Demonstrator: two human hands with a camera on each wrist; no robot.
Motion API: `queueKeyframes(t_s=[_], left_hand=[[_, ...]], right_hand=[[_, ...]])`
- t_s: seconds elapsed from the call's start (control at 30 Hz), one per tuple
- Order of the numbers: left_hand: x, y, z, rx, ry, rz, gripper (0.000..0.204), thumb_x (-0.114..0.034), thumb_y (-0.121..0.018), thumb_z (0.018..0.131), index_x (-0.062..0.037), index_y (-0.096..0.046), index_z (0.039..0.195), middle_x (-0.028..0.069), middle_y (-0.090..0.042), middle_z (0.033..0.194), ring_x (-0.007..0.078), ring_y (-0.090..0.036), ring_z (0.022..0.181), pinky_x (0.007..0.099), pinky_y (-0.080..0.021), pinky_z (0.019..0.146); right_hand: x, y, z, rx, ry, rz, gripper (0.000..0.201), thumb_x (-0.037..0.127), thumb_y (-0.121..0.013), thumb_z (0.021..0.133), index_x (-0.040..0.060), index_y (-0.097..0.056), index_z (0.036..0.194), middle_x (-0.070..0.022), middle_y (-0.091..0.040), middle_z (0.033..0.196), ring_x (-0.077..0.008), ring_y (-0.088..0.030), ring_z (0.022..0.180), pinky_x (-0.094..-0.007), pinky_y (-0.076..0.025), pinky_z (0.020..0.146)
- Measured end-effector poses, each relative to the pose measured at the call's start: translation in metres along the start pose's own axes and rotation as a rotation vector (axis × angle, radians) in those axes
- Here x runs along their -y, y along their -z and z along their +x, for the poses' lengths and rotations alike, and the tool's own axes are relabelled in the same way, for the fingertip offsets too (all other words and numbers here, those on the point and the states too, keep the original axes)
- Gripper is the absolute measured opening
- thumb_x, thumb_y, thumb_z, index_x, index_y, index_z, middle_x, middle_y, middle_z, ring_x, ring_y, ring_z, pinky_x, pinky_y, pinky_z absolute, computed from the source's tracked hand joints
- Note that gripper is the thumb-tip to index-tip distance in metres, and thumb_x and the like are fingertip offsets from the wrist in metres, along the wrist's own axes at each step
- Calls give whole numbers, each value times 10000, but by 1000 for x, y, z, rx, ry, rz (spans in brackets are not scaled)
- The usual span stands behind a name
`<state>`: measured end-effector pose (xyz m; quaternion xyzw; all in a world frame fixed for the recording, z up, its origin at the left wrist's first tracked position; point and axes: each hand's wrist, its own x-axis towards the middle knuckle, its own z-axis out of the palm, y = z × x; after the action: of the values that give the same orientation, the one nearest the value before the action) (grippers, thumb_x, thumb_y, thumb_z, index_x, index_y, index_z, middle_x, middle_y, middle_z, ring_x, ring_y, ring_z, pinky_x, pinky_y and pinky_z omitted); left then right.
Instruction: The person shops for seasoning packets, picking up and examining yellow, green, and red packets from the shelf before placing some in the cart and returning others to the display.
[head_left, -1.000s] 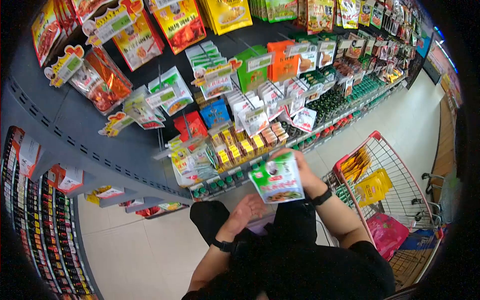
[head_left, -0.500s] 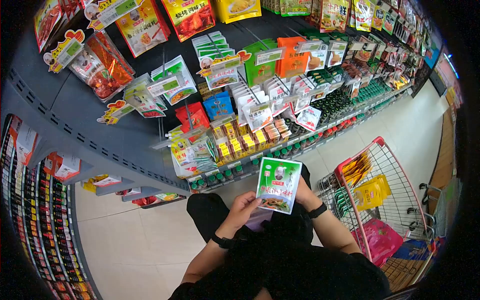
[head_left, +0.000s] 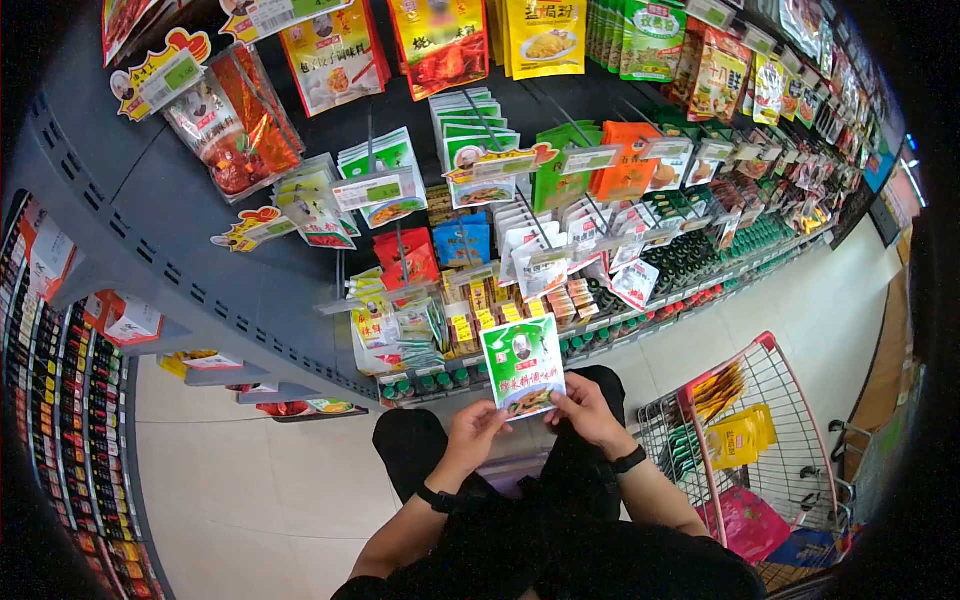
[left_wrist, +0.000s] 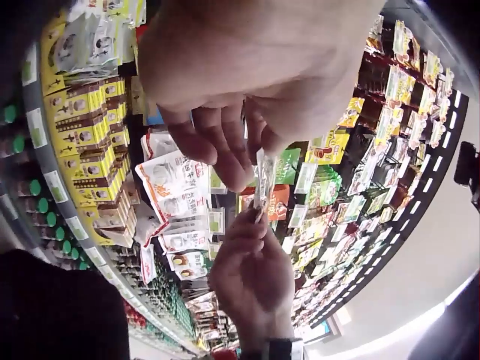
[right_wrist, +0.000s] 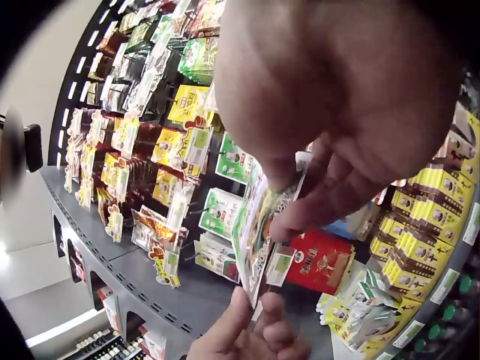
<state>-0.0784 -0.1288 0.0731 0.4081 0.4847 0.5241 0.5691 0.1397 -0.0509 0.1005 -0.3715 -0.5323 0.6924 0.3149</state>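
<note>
Both forearms are raised in front of the torso, elbows bent. Left hand (head_left: 474, 424) and right hand (head_left: 583, 408) are held close together, fingers (left_wrist: 225, 150) curled in a pinch.

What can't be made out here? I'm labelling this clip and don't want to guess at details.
- Green packet: print too small to read in the head view, edge-on in the left wrist view.
- Packet's back: hidden in every view.
- Right hand: blurred, fills the right wrist view.
- Left hand: blurred and cut off by the top edge in the left wrist view.
- Shopping cart: partly cut off by the dark lens edge.
</note>
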Motion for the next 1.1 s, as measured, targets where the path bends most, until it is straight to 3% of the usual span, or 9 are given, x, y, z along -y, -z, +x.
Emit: queueKeyframes(t_s=[0.1,0.3,0.47,0.63,0.67,0.77,0.83,1.0,1.1], left_hand=[[-10,3,4,-61,-13,-138,164,-140,-572,979,0,-603,1059,56,-642,880,112,-612,775,252,-491,706],[17,28,25,-118,119,-176,138,-151,-542,989,-28,-600,965,14,-601,809,100,-551,734,260,-461,688],[32,40,56,-151,147,-161,105,-126,-547,985,-43,-568,1045,7,-575,854,87,-534,771,239,-447,701],[42,47,91,-181,168,-156,128,-79,-557,968,-40,-514,1082,17,-563,883,98,-537,786,246,-454,703],[41,46,96,-186,187,-163,137,-79,-560,967,-35,-509,1087,19,-562,886,100,-537,788,247,-455,703],[64,48,105,-156,188,-182,130,-76,-553,969,-31,-506,1082,30,-566,898,103,-545,801,253,-461,710],[85,47,109,-137,216,-215,137,-78,-557,966,-29,-509,1085,31,-567,897,106,-549,802,254,-463,714],[89,39,115,-146,366,-209,147,-88,-574,956,-18,-519,1074,44,-577,899,111,-558,806,259,-471,727],[97,43,116,-112,310,-191,145,-90,-570,958,-13,-521,1070,54,-581,908,115,-562,821,266,-475,734]], right_hand=[[7,1,31,-79,66,43,186,128,-556,983,-8,-560,1110,-59,-664,837,-122,-655,684,-245,-516,593],[54,13,115,-148,223,64,212,126,-559,976,-16,-577,1133,-47,-654,798,-112,-625,674,-256,-500,597],[76,20,179,-126,309,126,207,126,-564,974,-26,-591,1112,-56,-658,793,-120,-622,668,-258,-499,599],[93,27,201,-90,329,-6,219,160,-586,963,-42,-603,1044,-65,-656,799,-112,-614,662,-251,-503,598],[97,27,202,-89,338,-6,161,79,-532,976,-46,-615,1037,-65,-655,758,-121,-624,666,-257,-515,617],[99,28,207,-79,350,34,170,97,-562,970,-42,-623,1046,-73,-663,765,-117,-629,667,-247,-515,608],[107,25,211,-95,312,53,192,120,-579,969,-44,-621,1060,-75,-666,763,-114,-630,664,-244,-514,605],[97,29,226,-85,342,90,207,110,-580,967,-51,-602,1095,-90,-667,771,-129,-651,665,-243,-523,580],[100,26,220,-65,313,129,217,95,-572,966,-62,-584,1115,-94,-669,776,-142,-660,649,-262,-543,568]])
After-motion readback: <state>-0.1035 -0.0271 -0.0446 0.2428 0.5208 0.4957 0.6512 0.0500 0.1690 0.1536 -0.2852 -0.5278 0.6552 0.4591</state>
